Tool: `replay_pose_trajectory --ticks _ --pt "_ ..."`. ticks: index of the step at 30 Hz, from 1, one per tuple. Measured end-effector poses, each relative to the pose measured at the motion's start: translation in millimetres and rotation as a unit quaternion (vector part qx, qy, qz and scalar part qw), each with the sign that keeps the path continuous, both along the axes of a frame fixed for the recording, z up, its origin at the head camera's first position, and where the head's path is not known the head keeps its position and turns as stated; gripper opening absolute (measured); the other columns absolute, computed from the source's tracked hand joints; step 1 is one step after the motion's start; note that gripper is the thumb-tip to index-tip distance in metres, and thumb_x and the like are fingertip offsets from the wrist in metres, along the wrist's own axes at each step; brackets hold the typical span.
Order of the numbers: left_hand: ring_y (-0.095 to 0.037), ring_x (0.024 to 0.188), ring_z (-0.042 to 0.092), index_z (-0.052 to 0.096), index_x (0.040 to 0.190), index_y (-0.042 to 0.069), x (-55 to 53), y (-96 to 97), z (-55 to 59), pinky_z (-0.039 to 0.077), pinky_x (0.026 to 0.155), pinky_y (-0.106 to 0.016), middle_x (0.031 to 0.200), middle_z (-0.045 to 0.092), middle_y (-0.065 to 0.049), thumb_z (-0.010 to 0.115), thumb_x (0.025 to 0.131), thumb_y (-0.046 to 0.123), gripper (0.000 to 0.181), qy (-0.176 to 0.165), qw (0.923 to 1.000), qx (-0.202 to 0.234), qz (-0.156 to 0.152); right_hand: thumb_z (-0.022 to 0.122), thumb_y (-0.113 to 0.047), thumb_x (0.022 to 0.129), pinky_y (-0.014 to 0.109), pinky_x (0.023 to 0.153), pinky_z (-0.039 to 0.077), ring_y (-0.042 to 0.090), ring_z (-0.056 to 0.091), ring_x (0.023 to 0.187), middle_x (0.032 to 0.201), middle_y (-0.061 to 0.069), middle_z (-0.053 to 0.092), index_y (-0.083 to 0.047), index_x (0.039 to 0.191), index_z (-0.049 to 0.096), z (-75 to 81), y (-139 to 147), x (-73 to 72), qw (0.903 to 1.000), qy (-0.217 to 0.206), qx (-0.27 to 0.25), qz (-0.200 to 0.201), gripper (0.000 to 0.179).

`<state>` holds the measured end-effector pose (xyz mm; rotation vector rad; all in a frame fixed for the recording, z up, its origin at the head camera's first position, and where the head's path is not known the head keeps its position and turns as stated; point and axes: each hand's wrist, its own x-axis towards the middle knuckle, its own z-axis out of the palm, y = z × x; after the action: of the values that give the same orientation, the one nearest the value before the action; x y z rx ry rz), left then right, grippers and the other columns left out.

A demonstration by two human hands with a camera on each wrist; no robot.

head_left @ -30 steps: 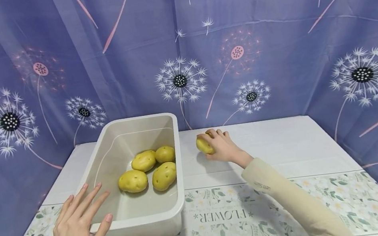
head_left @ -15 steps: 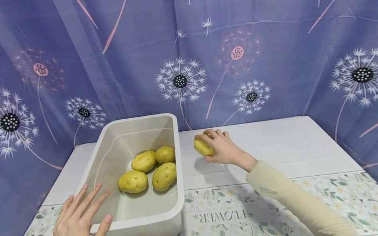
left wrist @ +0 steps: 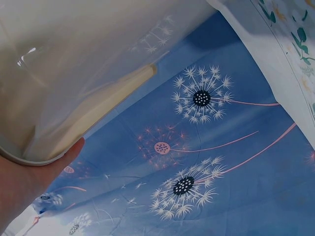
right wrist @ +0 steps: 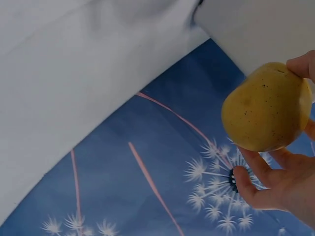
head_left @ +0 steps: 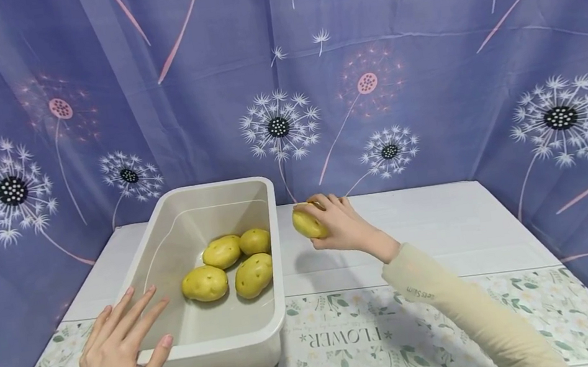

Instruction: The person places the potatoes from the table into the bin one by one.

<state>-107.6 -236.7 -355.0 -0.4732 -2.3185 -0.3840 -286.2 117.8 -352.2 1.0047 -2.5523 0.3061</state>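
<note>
In the head view my right hand (head_left: 342, 227) grips a yellow potato (head_left: 307, 222) above the table, just right of a white plastic bin (head_left: 221, 344). The right wrist view shows the same potato (right wrist: 266, 108) between the thumb and fingers. Inside the bin lie several more potatoes (head_left: 204, 284), bunched toward its right side. My left hand (head_left: 115, 359) rests at the bin's near left corner with fingers spread and straight. In the left wrist view, part of that hand (left wrist: 34, 179) touches the bin's rim.
A white table covering (head_left: 419, 228) with a flowered band (head_left: 514, 303) lies under the bin. Behind it and at both sides hangs a purple-blue curtain (head_left: 207, 127) printed with dandelions.
My right hand has lifted the potato off the table and moved it a little left, toward the bin. The left hand and the bin stay put.
</note>
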Motion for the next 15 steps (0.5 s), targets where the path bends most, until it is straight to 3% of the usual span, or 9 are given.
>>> replay_pose_trajectory --ticks 15 --pt "-0.011 0.133 0.030 0.061 0.114 0.017 0.7 0.3 0.1 0.015 0.114 -0.034 0.127 0.055 -0.005 0.054 0.082 0.042 0.041 0.000 1.0000 -0.002 -0.001 0.066 -0.029 0.069 0.037 0.075 0.035 0.025 0.046 0.102 0.124 0.008 0.046 -0.024 0.129 0.043 37.2 -14 2.6 0.9994 -0.013 -0.003 0.031 0.065"
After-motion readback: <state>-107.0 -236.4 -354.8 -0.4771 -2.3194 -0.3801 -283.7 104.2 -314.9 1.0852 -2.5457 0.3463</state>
